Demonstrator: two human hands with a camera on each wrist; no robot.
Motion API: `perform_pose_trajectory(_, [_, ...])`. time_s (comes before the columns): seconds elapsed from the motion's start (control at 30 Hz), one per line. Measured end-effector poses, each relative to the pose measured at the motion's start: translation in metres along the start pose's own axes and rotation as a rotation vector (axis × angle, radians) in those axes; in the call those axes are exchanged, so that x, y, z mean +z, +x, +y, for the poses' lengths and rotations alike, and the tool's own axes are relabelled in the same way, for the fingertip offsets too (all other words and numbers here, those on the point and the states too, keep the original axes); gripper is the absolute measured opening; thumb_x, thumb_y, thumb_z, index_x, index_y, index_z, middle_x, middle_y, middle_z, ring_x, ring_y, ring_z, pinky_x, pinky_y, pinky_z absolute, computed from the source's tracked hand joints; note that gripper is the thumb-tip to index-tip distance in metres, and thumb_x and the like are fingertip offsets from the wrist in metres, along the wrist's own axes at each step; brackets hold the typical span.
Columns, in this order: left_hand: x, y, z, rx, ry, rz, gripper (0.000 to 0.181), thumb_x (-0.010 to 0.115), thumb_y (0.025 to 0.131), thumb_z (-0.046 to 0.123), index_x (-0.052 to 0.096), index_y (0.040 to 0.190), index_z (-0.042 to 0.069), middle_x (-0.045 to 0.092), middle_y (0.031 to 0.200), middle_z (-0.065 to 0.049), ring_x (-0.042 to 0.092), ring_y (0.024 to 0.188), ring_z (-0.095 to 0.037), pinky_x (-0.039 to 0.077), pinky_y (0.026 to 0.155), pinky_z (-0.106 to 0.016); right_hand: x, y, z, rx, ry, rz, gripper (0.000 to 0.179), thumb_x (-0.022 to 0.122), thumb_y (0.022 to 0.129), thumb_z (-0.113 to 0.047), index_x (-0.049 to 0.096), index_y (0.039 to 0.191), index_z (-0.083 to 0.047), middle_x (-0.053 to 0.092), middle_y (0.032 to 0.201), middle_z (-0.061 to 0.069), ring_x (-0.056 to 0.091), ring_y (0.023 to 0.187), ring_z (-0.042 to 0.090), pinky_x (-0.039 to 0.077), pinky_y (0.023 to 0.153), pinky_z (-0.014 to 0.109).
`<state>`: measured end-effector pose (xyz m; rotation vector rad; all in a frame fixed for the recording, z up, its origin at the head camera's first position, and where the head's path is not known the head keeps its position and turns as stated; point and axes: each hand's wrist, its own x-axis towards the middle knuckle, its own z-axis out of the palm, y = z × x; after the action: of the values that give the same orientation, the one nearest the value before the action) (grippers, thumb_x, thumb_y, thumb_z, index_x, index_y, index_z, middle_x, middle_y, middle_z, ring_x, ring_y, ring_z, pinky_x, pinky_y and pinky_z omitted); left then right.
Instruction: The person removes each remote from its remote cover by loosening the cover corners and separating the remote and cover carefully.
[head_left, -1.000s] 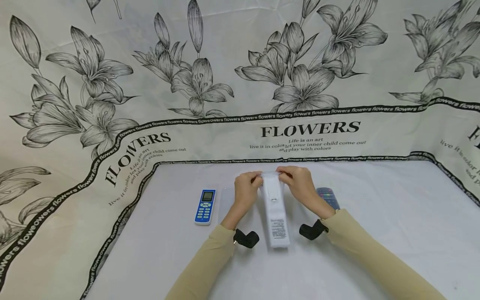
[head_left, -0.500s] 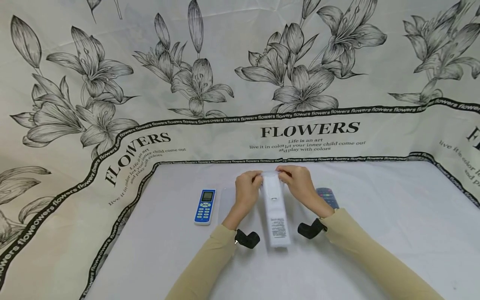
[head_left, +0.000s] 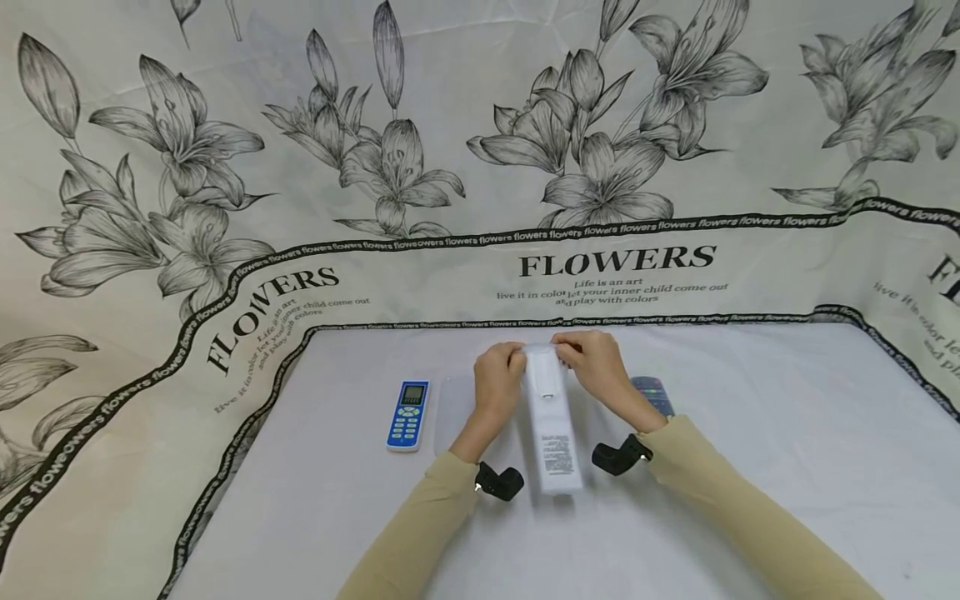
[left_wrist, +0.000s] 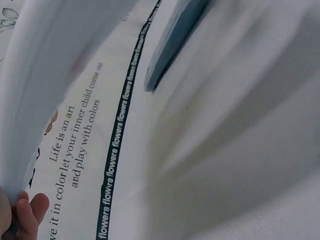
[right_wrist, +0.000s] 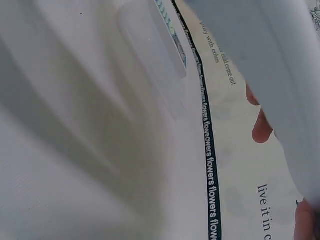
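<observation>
A long white remote control, its back with a battery cover and printed label towards me, is held tilted over the table in what looks like a clear plastic sleeve. My left hand pinches the far end at its left corner. At the right corner of that same end, my right hand pinches too. In the left wrist view the remote control fills the upper left, with fingertips at its lower end. The right wrist view shows its pale side and some fingers. Its front is hidden.
A blue remote control with white edges lies left of the hands. Next to it lies a flat translucent piece. A dark grey-blue remote control lies partly behind the right wrist. Flower-printed cloth rises behind the white table.
The left hand has shifted very slightly to the right. Both hands keep their pinch on the white remote control, which stays in nearly the same place.
</observation>
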<state>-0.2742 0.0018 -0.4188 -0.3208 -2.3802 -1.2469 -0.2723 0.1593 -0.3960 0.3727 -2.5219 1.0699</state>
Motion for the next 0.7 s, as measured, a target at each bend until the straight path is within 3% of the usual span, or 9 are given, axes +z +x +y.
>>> perform_pose_trajectory(0.37, [0.0032,-0.0019,-0.0017,-0.02,-0.038,-0.017,0.025,0.052,0.087,0.003,0.072,0.099,-0.005,0.071,0.085,-0.014,0.058,0.064,-0.013,0.047,0.055,-0.017,-0.0002,-0.0011,0.0024,0.053,0.025,-0.025,0.02,0.055,0.093,-0.003,0.074,0.099,0.002,0.069,0.071,0.013,0.049,0.054,0.011,0.037,0.048,0.021])
perform_pose_trajectory(0.53, [0.002,-0.0008,-0.0031,-0.003,-0.035,-0.029,0.025,0.052,0.087,0.003,0.071,0.1,-0.005,0.072,0.087,-0.016,0.06,0.068,-0.017,0.049,0.059,-0.02,-0.0018,-0.002,0.0031,0.066,0.049,-0.056,0.022,0.054,0.093,-0.003,0.071,0.104,0.006,0.071,0.078,0.018,0.061,0.062,0.022,0.044,0.053,0.022])
perform_pose_trajectory(0.7, [-0.001,0.0012,-0.0034,-0.023,-0.021,-0.084,0.029,0.049,0.087,0.007,0.072,0.102,-0.003,0.07,0.081,-0.012,0.055,0.063,-0.014,0.043,0.055,-0.019,-0.0049,-0.0001,0.0052,0.095,0.064,-0.097,0.024,0.052,0.094,-0.004,0.071,0.105,0.006,0.071,0.079,0.018,0.066,0.069,0.03,0.048,0.057,0.023])
